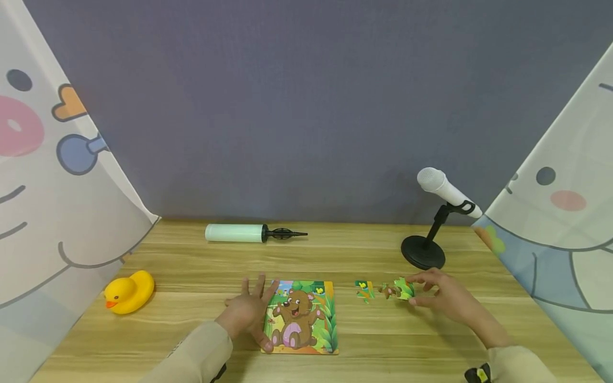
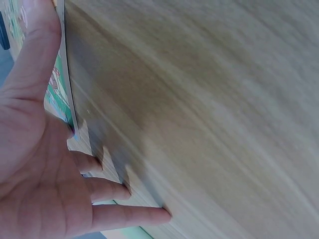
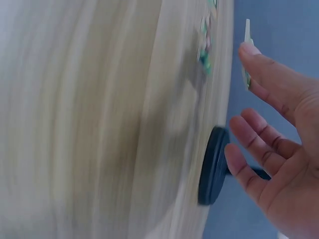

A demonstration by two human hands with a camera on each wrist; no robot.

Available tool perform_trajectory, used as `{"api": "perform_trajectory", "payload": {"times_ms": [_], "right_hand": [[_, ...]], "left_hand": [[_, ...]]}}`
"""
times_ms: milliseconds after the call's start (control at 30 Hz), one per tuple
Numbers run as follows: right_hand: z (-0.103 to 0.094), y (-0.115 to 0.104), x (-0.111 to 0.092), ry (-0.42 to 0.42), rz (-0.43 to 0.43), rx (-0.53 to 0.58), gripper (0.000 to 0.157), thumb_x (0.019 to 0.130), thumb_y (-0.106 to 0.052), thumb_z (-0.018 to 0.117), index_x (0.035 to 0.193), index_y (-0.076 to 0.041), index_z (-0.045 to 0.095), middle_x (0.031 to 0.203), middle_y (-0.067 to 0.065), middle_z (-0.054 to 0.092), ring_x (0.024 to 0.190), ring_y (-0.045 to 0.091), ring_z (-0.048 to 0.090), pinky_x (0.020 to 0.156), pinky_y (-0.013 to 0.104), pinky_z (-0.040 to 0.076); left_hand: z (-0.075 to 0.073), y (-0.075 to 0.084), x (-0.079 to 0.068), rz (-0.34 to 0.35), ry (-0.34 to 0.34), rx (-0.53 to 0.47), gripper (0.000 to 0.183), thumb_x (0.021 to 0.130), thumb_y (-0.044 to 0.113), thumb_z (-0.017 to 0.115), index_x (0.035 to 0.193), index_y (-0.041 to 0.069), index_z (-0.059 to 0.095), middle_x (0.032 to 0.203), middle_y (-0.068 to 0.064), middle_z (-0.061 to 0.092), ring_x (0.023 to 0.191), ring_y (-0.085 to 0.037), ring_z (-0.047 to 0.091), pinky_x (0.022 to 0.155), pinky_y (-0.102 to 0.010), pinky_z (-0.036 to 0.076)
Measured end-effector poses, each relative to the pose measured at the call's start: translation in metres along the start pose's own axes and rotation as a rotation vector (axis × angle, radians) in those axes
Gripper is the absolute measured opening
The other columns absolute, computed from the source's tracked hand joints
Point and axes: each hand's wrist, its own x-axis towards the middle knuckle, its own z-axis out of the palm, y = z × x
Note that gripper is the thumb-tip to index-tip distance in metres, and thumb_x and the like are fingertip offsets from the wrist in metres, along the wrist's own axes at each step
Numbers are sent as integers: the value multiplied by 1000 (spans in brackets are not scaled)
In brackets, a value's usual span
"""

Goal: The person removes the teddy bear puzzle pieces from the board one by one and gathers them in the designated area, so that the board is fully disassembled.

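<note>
A bear jigsaw puzzle (image 1: 299, 319) lies on the table in front of me. My left hand (image 1: 246, 314) spreads its fingers along the puzzle's left side, with the thumb at the lower left corner. In the left wrist view, the fingertips (image 2: 162, 215) touch the wood beside the puzzle's edge. My right hand (image 1: 447, 298) pinches a green puzzle piece (image 1: 405, 288) between thumb and forefinger. Seen in the right wrist view, this piece (image 3: 247, 31) is raised off the table and edge-on. Loose puzzle pieces (image 1: 364, 289) lie between the puzzle and my right hand, one brown piece (image 1: 388, 290) close by the held one.
A white microphone (image 1: 445, 189) on a round black stand (image 1: 423, 252) stands behind my right hand. Toward the back lies a pale hand pump (image 1: 237, 233) with a black nozzle. At the left sits a yellow rubber duck (image 1: 134, 292). Cloth walls (image 1: 311, 106) enclose the wooden table.
</note>
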Motion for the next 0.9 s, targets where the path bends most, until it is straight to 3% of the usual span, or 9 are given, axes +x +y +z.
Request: {"api": "perform_trajectory", "payload": {"times_ms": [367,667,900], "right_hand": [[-7,28,-6,-51,38,7,45,85,-24,83,123,-3,69,121,19,61,97,28,62,74,42,54],[-9,38,-3,-91,84,13,44,85,-25,83,122,-4,70,116,15,63,98,27,60,79,45,54],[-7,45,-1,-83,92,-8,45,84,-25,84,120,-3,71,112,11,64,94,22,58,77,40,52]], "left_hand": [[-1,0,-1,6,11,-5,136,54,43,94,162,10,19,165,-29,13,145,-61,13,91,-83,37],[1,-1,0,2,3,5,137,53,45,93,162,10,19,165,-29,12,145,-61,13,91,-83,37],[1,-1,0,1,7,-2,137,52,44,93,162,10,19,165,-29,12,145,-62,13,91,-83,37]]}}
